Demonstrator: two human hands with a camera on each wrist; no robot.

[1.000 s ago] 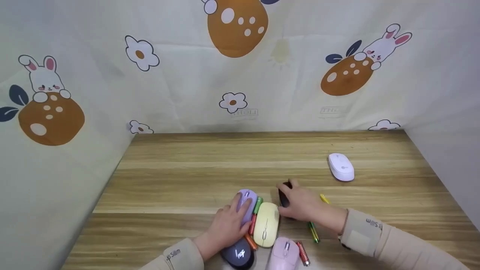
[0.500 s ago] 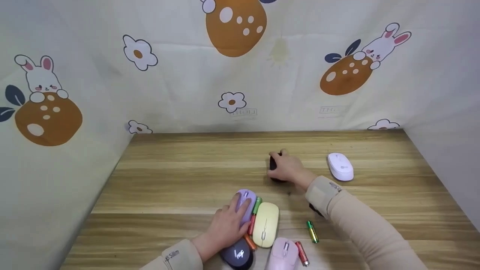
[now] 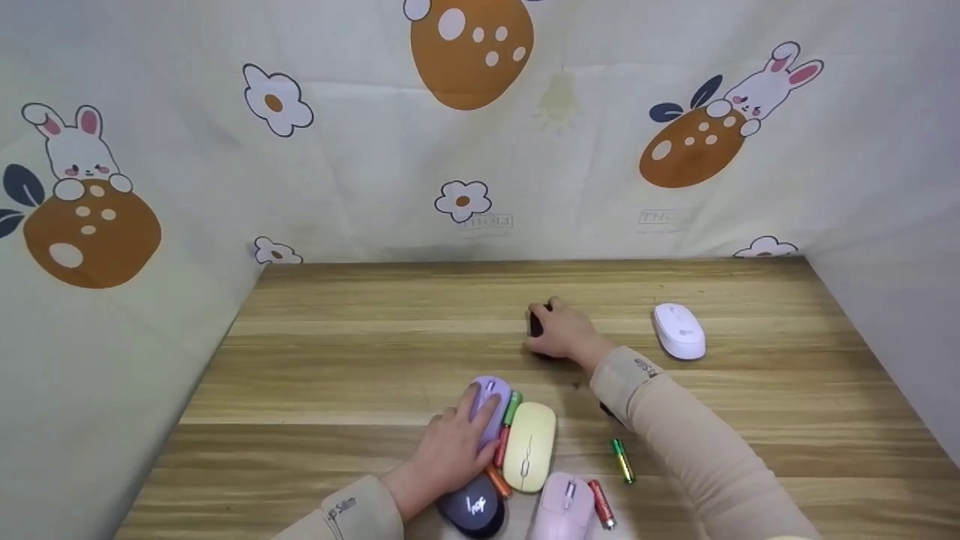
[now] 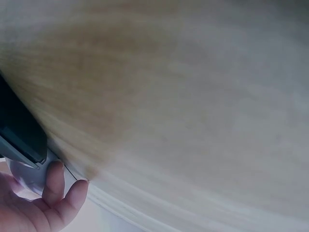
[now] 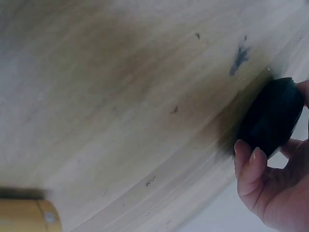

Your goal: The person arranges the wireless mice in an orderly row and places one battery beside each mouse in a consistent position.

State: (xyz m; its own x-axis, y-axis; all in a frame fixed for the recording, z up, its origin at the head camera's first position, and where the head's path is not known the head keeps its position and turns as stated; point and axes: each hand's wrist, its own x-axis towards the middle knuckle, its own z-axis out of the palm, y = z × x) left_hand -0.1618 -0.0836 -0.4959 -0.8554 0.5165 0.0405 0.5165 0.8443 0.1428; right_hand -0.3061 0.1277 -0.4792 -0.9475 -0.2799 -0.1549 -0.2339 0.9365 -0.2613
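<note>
My left hand (image 3: 452,450) holds a purple computer mouse (image 3: 491,386), two fingers along its top and the thumb at its side. In the left wrist view, bent fingers (image 4: 72,200) lie against its pale side. Farther up the table, my right hand (image 3: 564,330) grips a black computer mouse (image 5: 270,116), which its fingers partly cover in the head view. Just right of the purple mouse lie a green battery (image 3: 513,409), a red battery (image 3: 502,448) and an orange battery (image 3: 498,481). A pale yellow mouse (image 3: 530,448) sits beside them.
A dark mouse (image 3: 474,506) sits below the left hand, a pink mouse (image 3: 564,506) right of it. Another red battery (image 3: 601,504) and a green-gold battery (image 3: 622,460) lie nearby. A white mouse (image 3: 680,330) stands back right. Patterned cloth (image 3: 360,150) borders the table.
My right hand has carried the black mouse away from the yellow mouse, toward the back of the table and slightly left. The left hand stays on the purple mouse.
</note>
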